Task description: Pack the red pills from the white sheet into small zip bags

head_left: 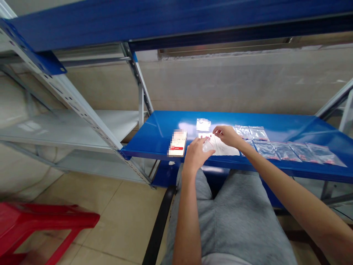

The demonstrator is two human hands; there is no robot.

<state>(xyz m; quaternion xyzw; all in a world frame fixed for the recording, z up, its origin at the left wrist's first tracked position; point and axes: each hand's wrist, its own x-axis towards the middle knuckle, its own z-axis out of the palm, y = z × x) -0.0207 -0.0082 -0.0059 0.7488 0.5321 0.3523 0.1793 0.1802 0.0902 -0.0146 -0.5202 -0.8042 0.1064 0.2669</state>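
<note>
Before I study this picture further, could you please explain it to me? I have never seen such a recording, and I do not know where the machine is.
There is no robot here. The one picture comes from a camera on a person's head, looking forward and down. The two bare hands are that person's own: the left hand and the right hand, both over a blue shelf. Between them are small red pieces on a white sheet. A phone lies on the left, and clear plastic bags on the right, some with red pieces inside. The left thumb stands apart from its fingers; whether the right hand holds anything is too small to tell.
</note>
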